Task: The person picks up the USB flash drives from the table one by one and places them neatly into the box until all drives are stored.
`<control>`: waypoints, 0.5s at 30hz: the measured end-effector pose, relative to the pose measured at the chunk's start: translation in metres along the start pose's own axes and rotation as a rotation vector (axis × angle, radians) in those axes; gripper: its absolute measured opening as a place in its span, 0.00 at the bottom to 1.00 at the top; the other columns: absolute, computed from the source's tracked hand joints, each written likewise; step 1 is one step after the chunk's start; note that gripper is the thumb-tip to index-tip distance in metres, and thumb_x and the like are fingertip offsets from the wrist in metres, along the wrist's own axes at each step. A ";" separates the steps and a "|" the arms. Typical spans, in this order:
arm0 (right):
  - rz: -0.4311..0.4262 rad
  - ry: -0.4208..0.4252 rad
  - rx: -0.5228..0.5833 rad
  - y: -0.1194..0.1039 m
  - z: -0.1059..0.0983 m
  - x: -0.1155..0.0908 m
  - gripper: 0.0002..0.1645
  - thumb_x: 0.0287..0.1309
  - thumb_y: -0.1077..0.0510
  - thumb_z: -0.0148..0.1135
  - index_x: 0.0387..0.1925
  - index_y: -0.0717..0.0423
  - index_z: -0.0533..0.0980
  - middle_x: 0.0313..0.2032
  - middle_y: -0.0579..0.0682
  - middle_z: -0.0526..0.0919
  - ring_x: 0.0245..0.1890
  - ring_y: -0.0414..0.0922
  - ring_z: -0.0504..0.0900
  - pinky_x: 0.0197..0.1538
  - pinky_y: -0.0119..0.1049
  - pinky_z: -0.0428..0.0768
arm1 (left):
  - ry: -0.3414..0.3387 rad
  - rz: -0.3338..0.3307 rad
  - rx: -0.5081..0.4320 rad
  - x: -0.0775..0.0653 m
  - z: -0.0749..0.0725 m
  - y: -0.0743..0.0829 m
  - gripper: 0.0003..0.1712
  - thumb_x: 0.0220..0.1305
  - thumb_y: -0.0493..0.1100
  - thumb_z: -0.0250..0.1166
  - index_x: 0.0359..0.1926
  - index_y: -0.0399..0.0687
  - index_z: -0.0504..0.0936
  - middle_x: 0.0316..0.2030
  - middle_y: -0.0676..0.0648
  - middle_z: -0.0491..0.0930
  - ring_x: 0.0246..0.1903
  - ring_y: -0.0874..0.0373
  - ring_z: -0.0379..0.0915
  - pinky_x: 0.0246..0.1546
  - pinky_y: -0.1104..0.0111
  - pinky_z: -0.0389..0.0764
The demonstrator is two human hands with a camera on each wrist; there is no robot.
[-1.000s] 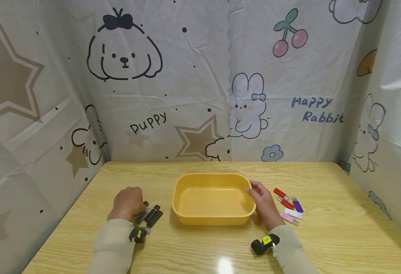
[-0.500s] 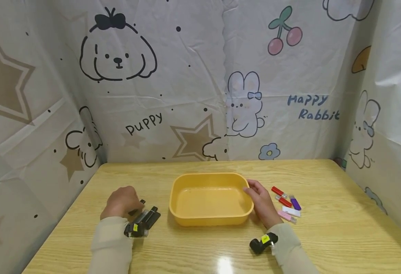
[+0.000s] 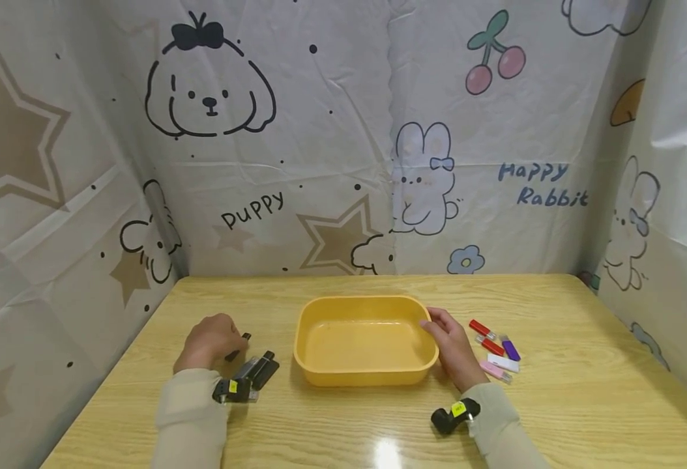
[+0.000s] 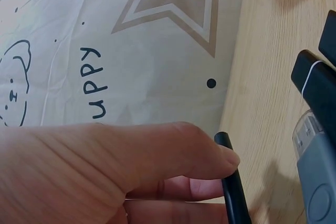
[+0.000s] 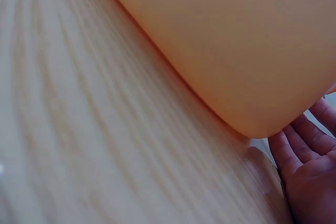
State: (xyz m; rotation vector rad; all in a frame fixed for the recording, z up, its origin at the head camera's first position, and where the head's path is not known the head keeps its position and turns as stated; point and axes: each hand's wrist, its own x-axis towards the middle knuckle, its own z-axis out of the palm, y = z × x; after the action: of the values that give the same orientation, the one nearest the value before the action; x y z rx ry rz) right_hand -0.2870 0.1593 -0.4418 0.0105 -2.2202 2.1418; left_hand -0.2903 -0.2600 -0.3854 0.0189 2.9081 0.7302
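In the head view my left hand [image 3: 208, 342] is at the left of the table. Its thumb and fingers pinch a slim black USB flash drive [image 4: 234, 195], plain in the left wrist view and held tilted. Just right of that hand lie a grey flash drive [image 4: 318, 182] with a clear cap and black flash drives [image 3: 266, 371]. A yellow plastic basin [image 3: 367, 378] stands in the middle with nothing inside. My right hand [image 3: 452, 352] holds its right end, thumb over the rim and fingers along the outside wall; the right wrist view shows those fingers against the wall.
Right of the right hand lie several more flash drives: red ones [image 3: 490, 346], a purple one [image 3: 510, 350], a white one [image 3: 503, 363] and a pink one [image 3: 494, 371]. A printed cloth [image 3: 343, 163] encloses the wooden table [image 3: 320, 430] at the back and sides.
My left hand has shifted slightly left, away from the other dark flash drives, with a black one between its fingers. The right hand and the basin stay in place.
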 end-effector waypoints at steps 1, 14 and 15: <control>-0.001 0.000 0.001 0.000 0.000 0.000 0.23 0.57 0.54 0.55 0.54 0.57 0.67 0.53 0.55 0.72 0.52 0.49 0.71 0.48 0.33 0.73 | 0.003 -0.002 0.000 0.000 0.000 0.000 0.22 0.46 0.42 0.62 0.05 0.51 0.61 0.07 0.55 0.54 0.10 0.63 0.46 0.12 0.71 0.52; 0.026 0.021 -0.043 -0.003 0.004 -0.003 0.23 0.57 0.51 0.56 0.53 0.54 0.69 0.50 0.52 0.73 0.48 0.45 0.73 0.46 0.30 0.74 | 0.026 -0.027 -0.024 -0.001 -0.003 -0.005 0.20 0.45 0.40 0.60 0.05 0.50 0.62 0.07 0.55 0.55 0.10 0.62 0.46 0.12 0.72 0.51; 0.025 0.020 -0.045 -0.003 0.005 -0.003 0.23 0.57 0.51 0.56 0.53 0.54 0.69 0.50 0.53 0.73 0.47 0.45 0.73 0.46 0.30 0.74 | 0.027 -0.026 -0.025 -0.001 -0.004 -0.005 0.20 0.45 0.40 0.60 0.05 0.50 0.62 0.07 0.55 0.55 0.10 0.62 0.46 0.12 0.72 0.51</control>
State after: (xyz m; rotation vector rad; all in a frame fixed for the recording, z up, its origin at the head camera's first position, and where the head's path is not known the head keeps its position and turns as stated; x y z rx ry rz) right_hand -0.2837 0.1544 -0.4393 -0.0410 -2.2690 2.0938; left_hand -0.2896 -0.2661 -0.3845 -0.0311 2.9190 0.7681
